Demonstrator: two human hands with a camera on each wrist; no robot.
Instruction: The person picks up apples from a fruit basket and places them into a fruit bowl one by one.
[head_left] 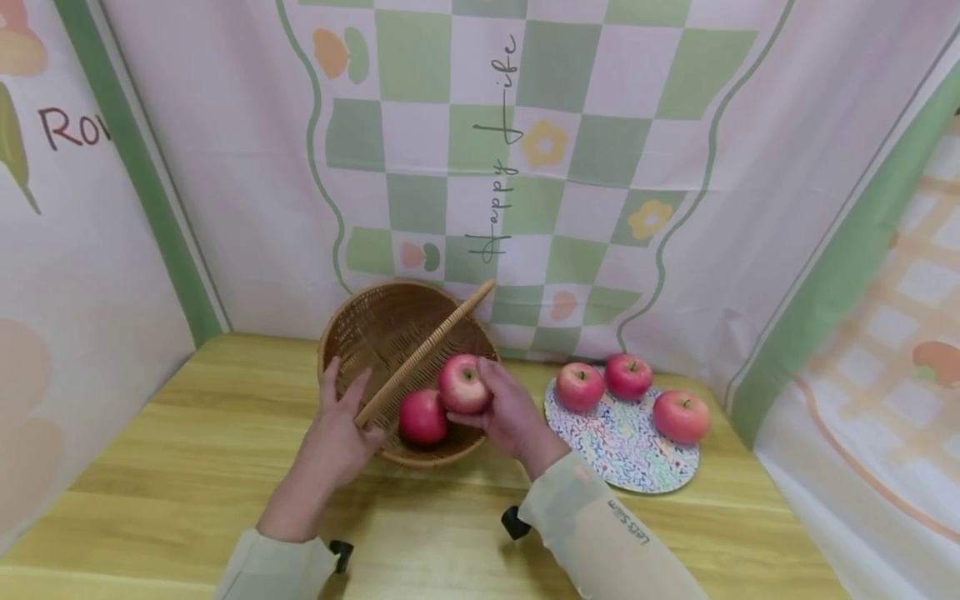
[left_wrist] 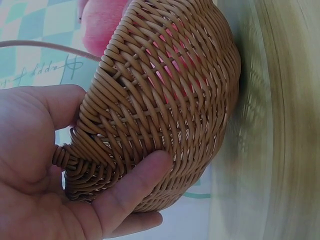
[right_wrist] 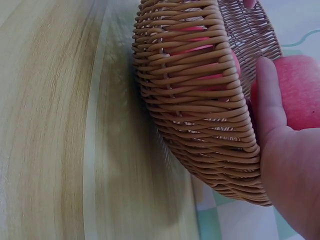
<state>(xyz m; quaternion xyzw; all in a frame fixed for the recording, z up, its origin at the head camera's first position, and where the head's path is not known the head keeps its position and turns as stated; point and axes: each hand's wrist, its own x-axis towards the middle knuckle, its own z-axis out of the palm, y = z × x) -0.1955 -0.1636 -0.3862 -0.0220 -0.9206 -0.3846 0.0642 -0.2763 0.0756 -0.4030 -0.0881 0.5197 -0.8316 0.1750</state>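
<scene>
A brown woven basket (head_left: 375, 333) with an arched handle stands on the table; a red apple (head_left: 423, 417) lies inside it. My left hand (head_left: 337, 437) grips the basket's rim at the near left, beside the handle's end. In the left wrist view, fingers (left_wrist: 135, 185) of that hand lie along the woven outer wall. My right hand (head_left: 513, 408) holds a pink-red apple (head_left: 461, 383) at the basket's right side, above the rim. The right wrist view shows one finger (right_wrist: 270, 95) against this held apple (right_wrist: 300, 90); its other fingers are largely hidden.
A round plate (head_left: 622, 454) with a colourful squiggle pattern sits to the right, bearing three apples (head_left: 681, 417). Beneath everything is a wood-grain table (head_left: 187, 450). A checked cloth (head_left: 487, 142) hangs close behind the basket, with more cloth at both sides.
</scene>
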